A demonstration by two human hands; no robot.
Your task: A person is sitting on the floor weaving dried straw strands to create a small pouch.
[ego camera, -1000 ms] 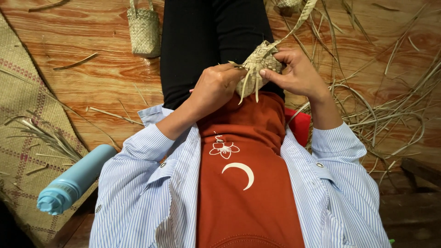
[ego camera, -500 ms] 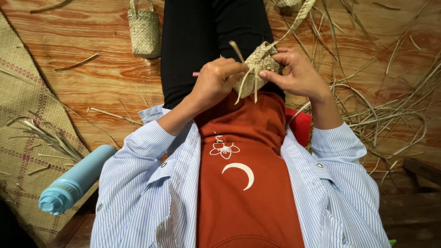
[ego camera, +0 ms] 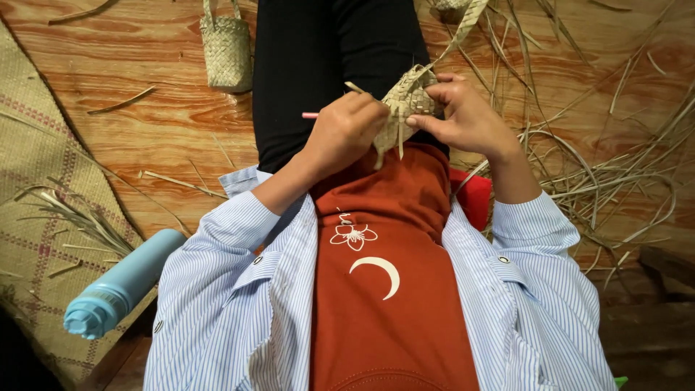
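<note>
A small woven straw piece (ego camera: 407, 101) is held over my lap, with loose strip ends hanging below it and one long strip running up and away. My right hand (ego camera: 467, 116) grips its right side with fingers and thumb. My left hand (ego camera: 347, 134) is closed against its left side, pinching a strip end. A thin pink stick (ego camera: 310, 115) pokes out from under that hand. I sit on a wooden floor in black trousers, an orange top and a striped blue shirt.
A finished small woven basket (ego camera: 226, 51) stands on the wooden floor (ego camera: 145, 87) at upper left. A woven mat (ego camera: 36, 188) lies at the left with a light blue bottle (ego camera: 119, 286) beside it. Loose straw strips (ego camera: 615, 174) pile at the right. A red object (ego camera: 474, 197) sits by my right hip.
Both hands have shifted slightly with the woven piece, which has turned a little. The left hand has pulled a strip end and the pink stick now shows beside it.
</note>
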